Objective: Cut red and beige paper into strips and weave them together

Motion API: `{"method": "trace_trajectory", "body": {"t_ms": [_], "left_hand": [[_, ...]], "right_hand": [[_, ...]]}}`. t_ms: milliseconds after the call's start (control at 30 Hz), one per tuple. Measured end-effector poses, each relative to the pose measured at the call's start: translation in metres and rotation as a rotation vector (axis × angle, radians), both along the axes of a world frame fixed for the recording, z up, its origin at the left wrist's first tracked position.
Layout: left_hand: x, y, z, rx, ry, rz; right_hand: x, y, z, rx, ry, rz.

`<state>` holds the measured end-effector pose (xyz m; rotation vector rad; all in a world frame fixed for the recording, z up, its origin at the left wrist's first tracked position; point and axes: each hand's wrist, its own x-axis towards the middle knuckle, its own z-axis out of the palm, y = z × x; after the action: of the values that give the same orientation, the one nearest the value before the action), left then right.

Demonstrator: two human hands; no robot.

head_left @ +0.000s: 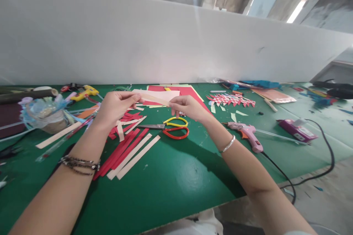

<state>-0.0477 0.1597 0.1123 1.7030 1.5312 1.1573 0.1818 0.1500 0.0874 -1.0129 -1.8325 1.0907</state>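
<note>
A pale paper strip [155, 100] is stretched between my two hands above the table. My left hand [118, 107] pinches its left end, and my right hand [188, 108] pinches the right end. Below them lie scissors [175, 133] with one yellow and one red handle loop. Red paper strips [120, 153] and cream paper strips [138, 157] rest side by side in front of my left hand, near a heap of short red and cream pieces [127, 120]. Behind the held strip are sheets of red paper [193, 100] and a pale pink sheet [165, 95].
A pink glue gun [249, 136] with a cable lies right of my right arm, near a purple box-shaped device [298, 130]. Woven red-and-white paper [231, 100] lies farther back. At left are a yellow glue gun [85, 92] and a wrapped bundle [45, 114]. A white partition [165, 44] stands behind.
</note>
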Motion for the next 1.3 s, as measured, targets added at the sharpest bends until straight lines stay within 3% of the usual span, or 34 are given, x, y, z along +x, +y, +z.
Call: {"method": "trace_trajectory", "body": {"t_ms": [300, 600, 800, 1300], "left_hand": [[-0.003, 0.011, -0.007, -0.003, -0.3, 0.05], [-0.003, 0.013, -0.01, -0.009, -0.471, 0.03], [-0.004, 0.014, -0.009, -0.009, -0.489, 0.035], [-0.006, 0.015, -0.009, -0.031, -0.496, 0.014]], "right_hand": [[0.005, 0.012, -0.006, -0.114, 0.275, -0.238], [0.008, 0.018, -0.01, -0.239, 0.55, -0.286], [0.008, 0.016, -0.008, -0.216, 0.562, -0.26], [0.007, 0.007, 0.003, 0.011, 0.369, -0.254]]}}
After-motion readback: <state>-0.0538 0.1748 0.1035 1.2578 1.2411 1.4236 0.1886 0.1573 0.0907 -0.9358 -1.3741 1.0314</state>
